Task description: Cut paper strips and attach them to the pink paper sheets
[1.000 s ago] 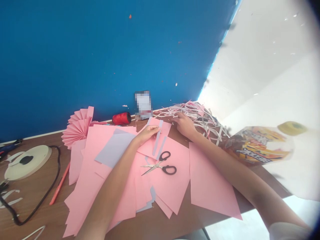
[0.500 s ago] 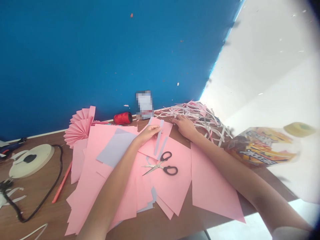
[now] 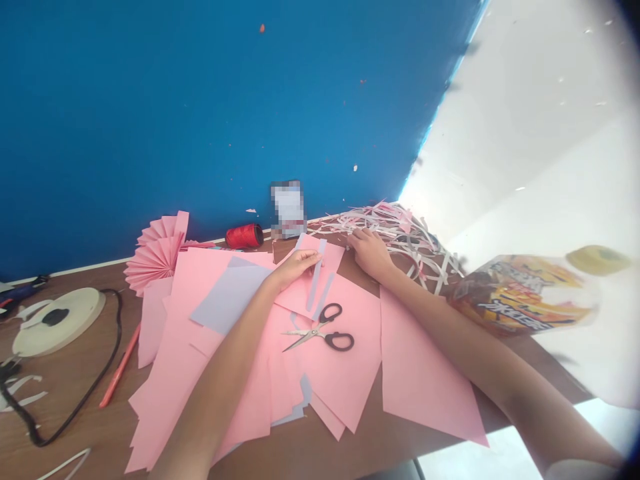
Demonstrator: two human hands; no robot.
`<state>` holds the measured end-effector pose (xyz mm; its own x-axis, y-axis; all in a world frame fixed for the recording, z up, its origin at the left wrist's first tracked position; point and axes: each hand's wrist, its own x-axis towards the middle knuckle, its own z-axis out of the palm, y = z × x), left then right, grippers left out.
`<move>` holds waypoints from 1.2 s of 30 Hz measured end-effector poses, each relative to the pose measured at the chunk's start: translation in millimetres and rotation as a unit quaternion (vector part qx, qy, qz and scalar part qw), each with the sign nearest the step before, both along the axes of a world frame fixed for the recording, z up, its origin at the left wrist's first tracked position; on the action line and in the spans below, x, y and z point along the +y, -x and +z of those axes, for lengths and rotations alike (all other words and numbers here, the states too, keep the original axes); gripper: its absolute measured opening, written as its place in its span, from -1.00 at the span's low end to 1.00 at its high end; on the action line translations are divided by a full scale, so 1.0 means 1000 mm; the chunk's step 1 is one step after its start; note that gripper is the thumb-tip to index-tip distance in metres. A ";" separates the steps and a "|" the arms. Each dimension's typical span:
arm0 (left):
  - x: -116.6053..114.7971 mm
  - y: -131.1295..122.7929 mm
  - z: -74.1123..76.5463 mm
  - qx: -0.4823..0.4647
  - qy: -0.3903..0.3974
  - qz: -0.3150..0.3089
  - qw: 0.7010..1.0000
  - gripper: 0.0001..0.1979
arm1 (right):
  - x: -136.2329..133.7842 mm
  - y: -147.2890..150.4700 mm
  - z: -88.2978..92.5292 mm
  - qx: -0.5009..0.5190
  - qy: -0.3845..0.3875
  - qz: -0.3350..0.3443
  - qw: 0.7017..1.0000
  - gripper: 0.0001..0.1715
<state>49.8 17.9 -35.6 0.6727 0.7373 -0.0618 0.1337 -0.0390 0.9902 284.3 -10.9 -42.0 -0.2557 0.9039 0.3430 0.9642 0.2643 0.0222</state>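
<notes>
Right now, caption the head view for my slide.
Left hand pinches a pale strip on pink sheets; right hand touches paper shreds.

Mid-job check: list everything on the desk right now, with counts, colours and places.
sheets: many, pink, desk middle
piece: one, pink with grey strips, far middle
scissors: one, black handles, on sheets
fan: one, pink, far left by wall
spool: one, red, by wall
strips: pile, white and pink, far right
bag: one, orange printed, right
pencil: one, orange-red, left
cable: one, black, left
disc: one, cream, left
desk: one, brown
left hand: pinching piece
right hand: on strips
</notes>
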 end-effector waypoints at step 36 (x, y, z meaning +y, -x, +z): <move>0.001 0.000 -0.002 -0.017 0.013 0.009 1.000 -0.61 | 0.007 -0.005 -0.006 0.156 0.020 0.021 0.987 -0.43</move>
